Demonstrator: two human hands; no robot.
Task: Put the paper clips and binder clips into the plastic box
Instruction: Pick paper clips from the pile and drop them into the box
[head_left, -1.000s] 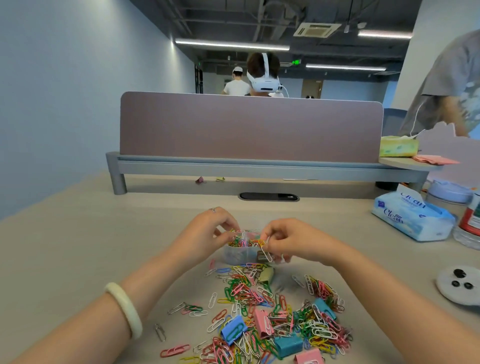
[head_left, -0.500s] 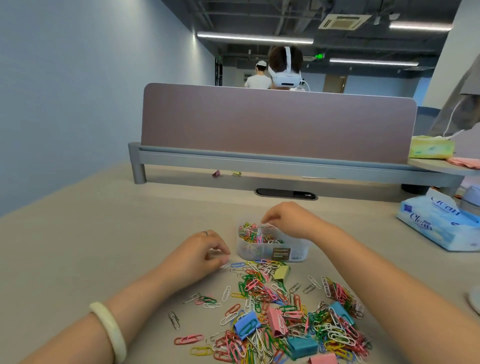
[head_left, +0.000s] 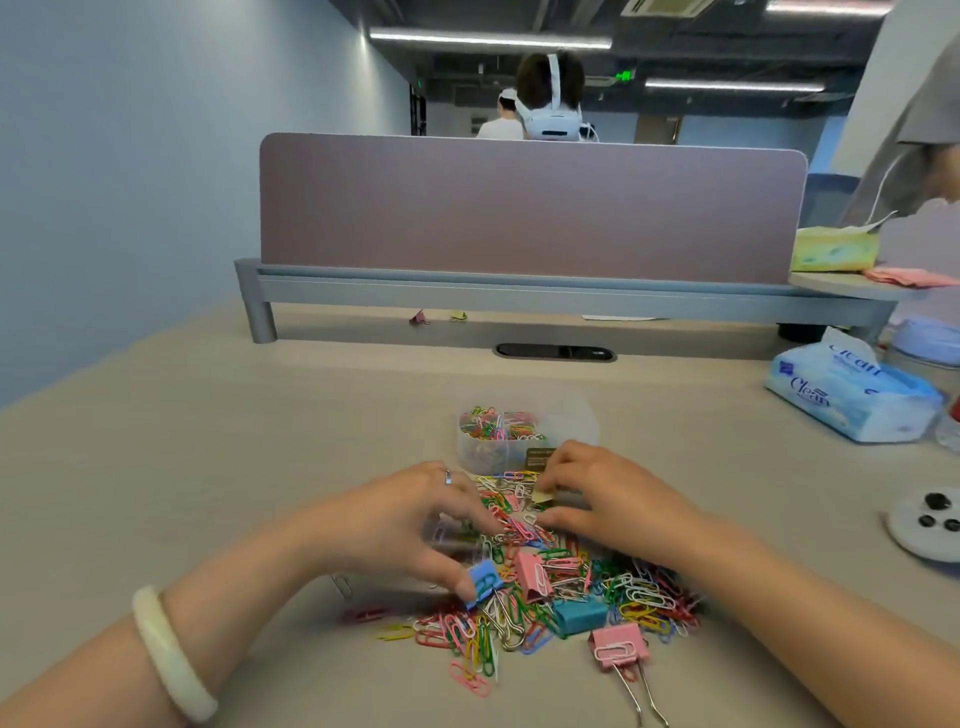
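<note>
Left hand (head_left: 410, 525), right hand (head_left: 618, 499) loosely spread, touching paper clips (head_left: 524, 532).

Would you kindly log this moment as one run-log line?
left hand: spread over clip pile | right hand: fingers over yellow binder clip, grip unclear | plastic box: partly filled, behind pile

Left grip (head_left: 410, 525) palm-down, fingers splayed — right grip (head_left: 608, 499) palm-down, fingers bent.
</note>
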